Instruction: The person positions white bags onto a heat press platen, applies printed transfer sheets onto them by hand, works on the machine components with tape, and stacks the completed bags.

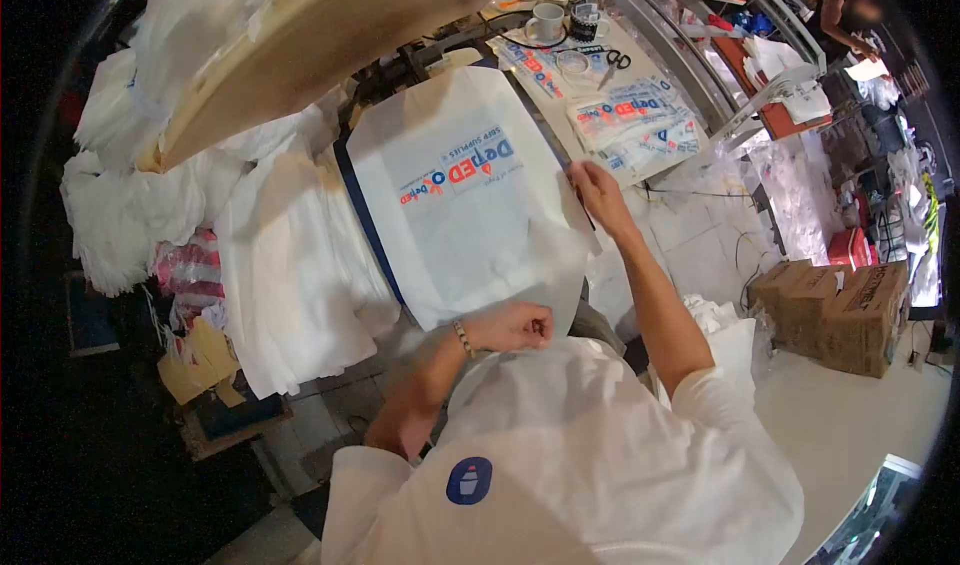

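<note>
A white bag (pixel 470 245) with blue and red "DepED" print lies flat on a dark-edged board (pixel 372 210) in front of me. At the bag's right edge, my right hand (pixel 597 193) is closed, pinching the edge between thumb and fingers. My left hand (pixel 515 326), with a beaded bracelet (pixel 463 339) at the wrist, rests over the bag's near edge. Its fingers are curled in, and what they hold, if anything, is hidden. A pale wooden-framed panel (pixel 330 55) stands raised above the board's far left side.
Stacked white bags (pixel 290 265) lie to the left. On the right-hand table are scissors (pixel 614 65), a tape roll (pixel 573 62), a white mug (pixel 546 23) and printed plastic sheets (pixel 640 125). Cardboard boxes (pixel 840 310) stand farther right. Another person (pixel 835 20) is at the upper right.
</note>
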The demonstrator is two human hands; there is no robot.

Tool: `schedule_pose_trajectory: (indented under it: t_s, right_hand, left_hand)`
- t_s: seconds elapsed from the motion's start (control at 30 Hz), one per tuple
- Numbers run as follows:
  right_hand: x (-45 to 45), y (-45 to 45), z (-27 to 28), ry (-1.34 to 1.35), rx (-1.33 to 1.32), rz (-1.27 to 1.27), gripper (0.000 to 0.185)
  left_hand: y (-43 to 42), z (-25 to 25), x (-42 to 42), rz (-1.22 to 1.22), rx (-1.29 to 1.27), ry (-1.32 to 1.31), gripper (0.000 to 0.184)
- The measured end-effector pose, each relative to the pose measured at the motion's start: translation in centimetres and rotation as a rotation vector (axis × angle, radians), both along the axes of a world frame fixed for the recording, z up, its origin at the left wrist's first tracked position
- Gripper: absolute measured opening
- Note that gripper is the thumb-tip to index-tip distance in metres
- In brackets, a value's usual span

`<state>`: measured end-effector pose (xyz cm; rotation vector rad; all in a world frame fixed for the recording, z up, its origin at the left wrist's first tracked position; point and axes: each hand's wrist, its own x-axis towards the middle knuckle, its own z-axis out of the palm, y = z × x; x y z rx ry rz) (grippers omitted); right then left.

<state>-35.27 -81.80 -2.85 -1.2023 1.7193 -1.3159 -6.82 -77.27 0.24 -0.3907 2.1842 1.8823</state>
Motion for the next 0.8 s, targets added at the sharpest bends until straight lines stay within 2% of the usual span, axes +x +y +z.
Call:
schedule_pose_trajectory:
  t_s: [0.07, 0.1, 0.13, 0.17, 0.2, 0.27, 0.3, 0.33, 0.37, 0.43, 0.5, 0.57, 0.6, 0.67, 0.73, 0.8]
  right_hand:
    - [-0.7, -2.1, 0.1, -0.029, 0.156, 0.048, 0.031]
    - [-0.1, -3.2, 1.1, -0.054, 0.107, 0.078, 0.03]
    - [1.0, -4.3, 2.7, -0.078, 0.056, 0.109, 0.031]
    - [1.8, -5.0, 3.5, -0.081, 0.058, 0.107, 0.031]
    - [2.3, -5.4, 4.3, -0.006, 0.066, 0.213, 0.038]
    - [2.6, -6.5, 5.1, 0.105, 0.07, 0.395, 0.053]
    - [2.2, -6.4, 5.2, 0.14, 0.075, 0.461, 0.06]
    - [2.3, -4.8, 7.0, 0.117, 0.043, 0.428, 0.063]
    - [1.1, -4.2, 5.1, 0.007, -0.124, 0.431, 0.064]
    - [-0.1, 1.0, 7.9, -0.017, -0.211, 0.225, 0.064]
    - [-2.5, 7.2, 8.4, -0.041, -0.201, 0.024, 0.064]
    - [-5.2, 13.6, 8.4, -0.019, -0.238, -0.32, 0.067]
    - [-6.7, 16.6, 8.2, -0.006, -0.226, -0.388, 0.067]
    - [-9.3, 23.2, 7.1, 0.102, -0.292, -0.762, 0.071]
    - [-11.0, 29.5, 5.3, 0.164, -0.307, -1.002, 0.078]
    - [-11.6, 34.8, 2.8, 0.097, -0.427, -1.209, 0.083]
  left_hand:
    - [2.2, -4.0, 1.7, 0.083, -0.085, -0.051, 0.018]
    - [2.9, -6.3, 2.5, 0.171, -0.174, -0.097, 0.02]
    - [3.3, -8.1, 3.1, 0.17, -0.174, -0.099, 0.02]
    - [3.7, -9.8, 3.7, 0.109, -0.287, -0.202, 0.026]
    - [4.1, -11.3, 4.3, 0.045, -0.4, -0.302, 0.032]
    - [4.8, -15.0, 6.7, 0.111, -0.454, -0.216, 0.036]
    - [4.8, -16.0, 7.5, 0.173, -0.499, -0.124, 0.039]
    - [4.4, -15.1, 7.5, 0.236, -0.417, -0.257, 0.041]
    - [3.7, -14.3, 7.4, 0.279, -0.337, -0.387, 0.043]
    - [3.7, -23.6, 10.9, 0.453, -0.092, -0.343, 0.041]
    - [3.8, -18.8, 10.4, 0.396, -0.324, -0.496, 0.038]
    - [4.4, -21.4, 12.1, 0.343, -0.321, -0.509, 0.037]
    - [4.6, -23.3, 13.5, 0.315, -0.298, -0.515, 0.036]
    - [4.8, -26.1, 15.3, 0.26, -0.275, -0.544, 0.035]
    - [4.3, -27.4, 16.1, 0.209, -0.287, -0.568, 0.033]
    - [3.2, -28.0, 16.6, 0.168, -0.306, -0.581, 0.032]
